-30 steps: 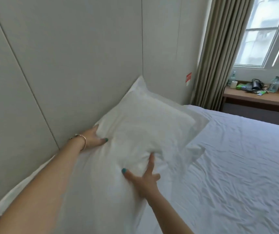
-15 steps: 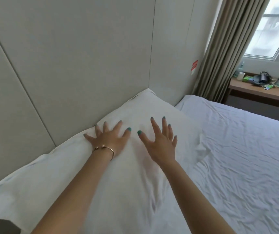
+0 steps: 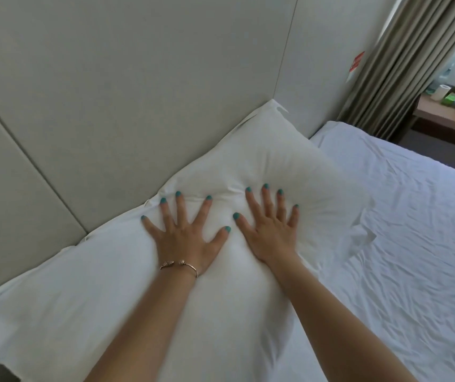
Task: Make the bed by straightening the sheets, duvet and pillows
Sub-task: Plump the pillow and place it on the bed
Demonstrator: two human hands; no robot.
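A white pillow (image 3: pixel 289 166) lies flat on the bed against the padded headboard wall (image 3: pixel 138 92), its far corner tucked into the room corner. My left hand (image 3: pixel 185 235), with a thin bracelet at the wrist, rests palm down on the pillow with fingers spread wide. My right hand (image 3: pixel 269 230) lies palm down beside it, fingers also spread, pressing a dent into the pillow. Neither hand grips anything. A wrinkled white sheet (image 3: pixel 413 257) covers the mattress to the right. No duvet is in view.
Beige curtains (image 3: pixel 402 59) hang at the far right beside a window. A wooden shelf (image 3: pixel 446 119) beyond the bed carries a paper roll and small items. A red sticker (image 3: pixel 356 60) is on the side wall panel.
One second ago both hands gripped the raised pillow. It now lies flat against the headboard, and both hands have let go and press down on it with spread fingers.
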